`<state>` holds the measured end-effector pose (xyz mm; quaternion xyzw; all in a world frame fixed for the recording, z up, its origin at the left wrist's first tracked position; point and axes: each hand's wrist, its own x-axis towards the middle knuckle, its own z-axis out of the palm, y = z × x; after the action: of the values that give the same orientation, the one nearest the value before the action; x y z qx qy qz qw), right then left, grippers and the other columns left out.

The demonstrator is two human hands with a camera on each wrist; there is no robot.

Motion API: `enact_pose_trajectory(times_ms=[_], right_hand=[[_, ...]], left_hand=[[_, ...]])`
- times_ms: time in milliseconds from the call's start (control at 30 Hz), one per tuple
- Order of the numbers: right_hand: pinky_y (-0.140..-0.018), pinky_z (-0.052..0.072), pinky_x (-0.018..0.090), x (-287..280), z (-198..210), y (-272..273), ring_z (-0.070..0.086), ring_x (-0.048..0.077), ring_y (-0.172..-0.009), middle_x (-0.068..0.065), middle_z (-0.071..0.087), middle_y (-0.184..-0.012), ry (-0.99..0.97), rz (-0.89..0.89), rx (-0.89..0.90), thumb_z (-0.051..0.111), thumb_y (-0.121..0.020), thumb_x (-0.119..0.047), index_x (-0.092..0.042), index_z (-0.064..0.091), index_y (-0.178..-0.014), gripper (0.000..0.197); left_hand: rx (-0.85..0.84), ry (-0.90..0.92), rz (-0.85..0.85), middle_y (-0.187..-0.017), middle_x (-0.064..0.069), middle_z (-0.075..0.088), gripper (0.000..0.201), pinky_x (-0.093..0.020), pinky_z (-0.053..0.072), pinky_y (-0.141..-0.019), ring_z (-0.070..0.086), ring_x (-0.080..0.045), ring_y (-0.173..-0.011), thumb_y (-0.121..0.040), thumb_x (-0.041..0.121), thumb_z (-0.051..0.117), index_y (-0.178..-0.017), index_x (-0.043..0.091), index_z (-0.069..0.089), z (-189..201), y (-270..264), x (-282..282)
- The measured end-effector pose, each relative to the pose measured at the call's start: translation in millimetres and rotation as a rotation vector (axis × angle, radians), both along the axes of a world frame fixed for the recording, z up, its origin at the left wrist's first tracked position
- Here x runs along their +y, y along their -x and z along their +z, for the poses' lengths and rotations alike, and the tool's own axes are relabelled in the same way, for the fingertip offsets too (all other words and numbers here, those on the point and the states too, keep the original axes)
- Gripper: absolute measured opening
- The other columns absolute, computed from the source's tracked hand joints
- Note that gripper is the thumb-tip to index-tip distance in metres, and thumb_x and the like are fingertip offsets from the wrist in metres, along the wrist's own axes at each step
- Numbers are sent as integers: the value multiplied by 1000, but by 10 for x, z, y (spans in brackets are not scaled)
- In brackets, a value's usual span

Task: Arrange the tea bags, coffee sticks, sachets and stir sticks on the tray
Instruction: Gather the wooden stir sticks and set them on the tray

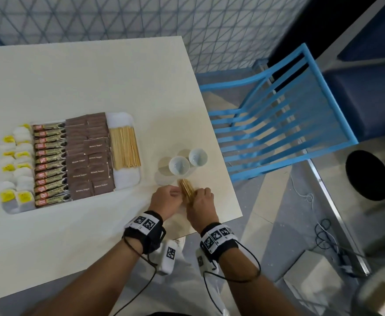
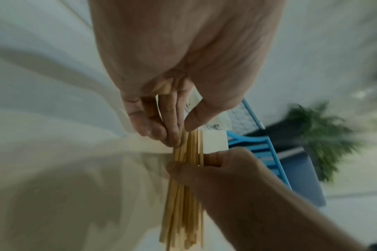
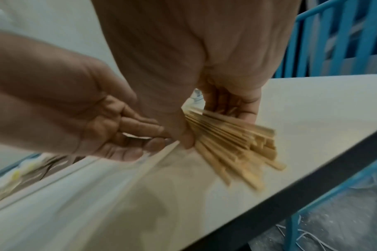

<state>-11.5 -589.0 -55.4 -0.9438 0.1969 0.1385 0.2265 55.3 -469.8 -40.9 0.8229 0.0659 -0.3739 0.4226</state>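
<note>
Hands meet near the right edge of the white table (image 1: 95, 71): the right hand (image 1: 201, 207) curls its fingers and thumb round a bundle of thin wooden stir sticks (image 1: 187, 190), while the left hand (image 1: 164, 201) pinches the same bundle from the other side. Just beyond stand two small white cups (image 1: 179, 165). Well to the left, the white rectangular tray (image 1: 127, 176) holds yellow-tagged tea bags (image 1: 16, 156), dark coffee sticks (image 1: 50, 165), brown sugar sachets (image 1: 89, 156) and a flat row of stir sticks (image 1: 124, 148).

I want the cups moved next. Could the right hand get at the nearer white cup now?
Probably not yet: the right hand grips the stir-stick bundle, though the nearer cup stands unobstructed just beyond.
</note>
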Motion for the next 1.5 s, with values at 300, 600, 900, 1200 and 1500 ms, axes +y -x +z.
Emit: enact_pose_trajectory(times_ms=[300, 600, 900, 1200, 1500], right_hand=[[-79, 54, 36, 171, 58, 40, 51, 28, -95, 15, 50, -109, 160, 110, 73, 41, -89, -3, -4, 52, -110, 24], [-59, 52, 35, 189, 51, 31, 54, 25, -73, 11, 54, -85, 246, 171, 53, 43, -85, -3, -8, 58, -90, 17], [-73, 49, 39, 499, -14, -66, 45, 27, -87, 16, 51, -102, 105, 349, -78, 12, -88, -17, 2, 53, -116, 53], [-82, 46, 35, 1185, 209, -583, 44, 23, -97, 7, 46, -128, 34, 371, -199, 19, -86, -17, -8, 32, -152, 68], [-57, 55, 46, 1689, 496, -951, 63, 26, -63, -1, 63, -91, -254, 128, -223, 51, -96, -13, -17, 39, -137, 43]], left_hand=[[-18, 28, 50, -85, -4, 76, 11, -42, 55, -86, 70, -29, -88, -90, 24, 66, -89, 16, 74, -14, -14, -33], [99, 81, 152, -83, -6, 79, 25, -40, 58, -76, 69, -20, -70, -93, 37, 65, -90, 14, 74, -51, -36, 244], [297, 427, 357, -109, -16, 74, 44, -44, 62, -84, 73, -29, -98, -92, 38, 75, -120, 7, 60, 79, -166, 456], [67, 362, 527, -105, -15, 75, 38, -56, 57, -97, 72, -34, -103, -79, 40, 64, -104, 12, 70, 112, -532, 970], [-148, 231, 434, -106, -5, 72, 28, -50, 57, -93, 68, -27, -102, -96, 42, 60, -111, 18, 63, 587, -700, 1386]])
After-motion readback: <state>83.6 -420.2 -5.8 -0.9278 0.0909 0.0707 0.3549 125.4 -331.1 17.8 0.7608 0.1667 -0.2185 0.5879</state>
